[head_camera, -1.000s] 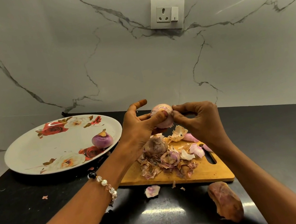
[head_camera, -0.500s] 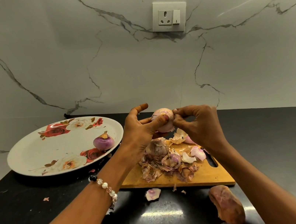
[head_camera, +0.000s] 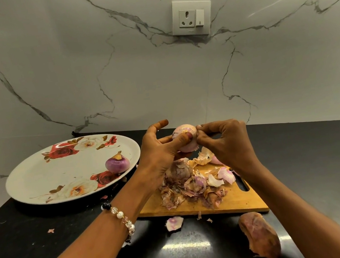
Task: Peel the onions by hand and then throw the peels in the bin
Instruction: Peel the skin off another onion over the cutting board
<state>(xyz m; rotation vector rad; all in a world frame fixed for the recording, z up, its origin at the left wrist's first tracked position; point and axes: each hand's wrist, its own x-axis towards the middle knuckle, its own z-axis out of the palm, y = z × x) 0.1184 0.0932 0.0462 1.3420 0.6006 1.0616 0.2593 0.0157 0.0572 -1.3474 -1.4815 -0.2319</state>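
My left hand [head_camera: 159, 152] grips a pale pink onion [head_camera: 184, 136] above a wooden cutting board [head_camera: 236, 199], thumb pressed on its front. My right hand [head_camera: 225, 142] pinches at the onion's right side with thumb and forefinger; whether skin is between them is hidden. A heap of onion peels [head_camera: 192, 184] lies on the board under my hands. One peeled purple onion [head_camera: 117, 164] rests on a floral plate [head_camera: 39, 178] at the left. No bin is in view.
A large peel piece [head_camera: 260, 236] lies on the black counter [head_camera: 315, 163] in front of the board, with a smaller pink scrap [head_camera: 174, 223] to its left. A marble wall with a socket [head_camera: 191, 17] rises behind.
Both hands stay at the onion with only slight finger shifts; the right fingers have closed tighter at the onion's right side. My head view has drifted a little.
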